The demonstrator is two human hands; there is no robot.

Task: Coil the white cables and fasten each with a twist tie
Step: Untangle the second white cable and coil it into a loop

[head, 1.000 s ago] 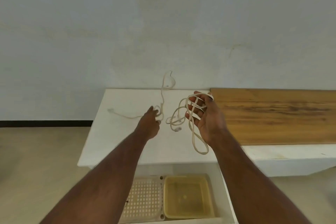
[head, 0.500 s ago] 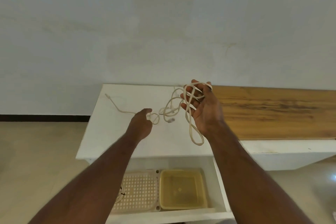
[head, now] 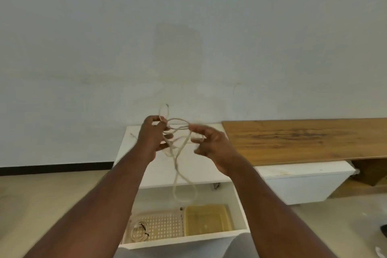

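Observation:
A white cable (head: pixel 178 163) hangs in loose loops between my two raised hands above the white table (head: pixel 201 172). My left hand (head: pixel 151 137) pinches the cable's upper loops, and a small loop sticks up above its fingers. My right hand (head: pixel 211 143) holds the other side of the loops at its fingertips; it is blurred. The longest loop dangles down in front of the open drawer (head: pixel 184 241). A coiled white cable (head: pixel 139 233) fastened with a dark tie lies in the perforated basket (head: pixel 165 225) in that drawer.
A yellow translucent tub (head: pixel 207 220) sits beside the basket in the drawer. A long wooden board (head: pixel 303 138) lies on the white unit to the right. The wall stands close behind the table.
My left hand rose from the table and took hold of the loops beside my right hand. The whole cable lifted off the table. The view tilted, showing the coiled cable in the drawer.

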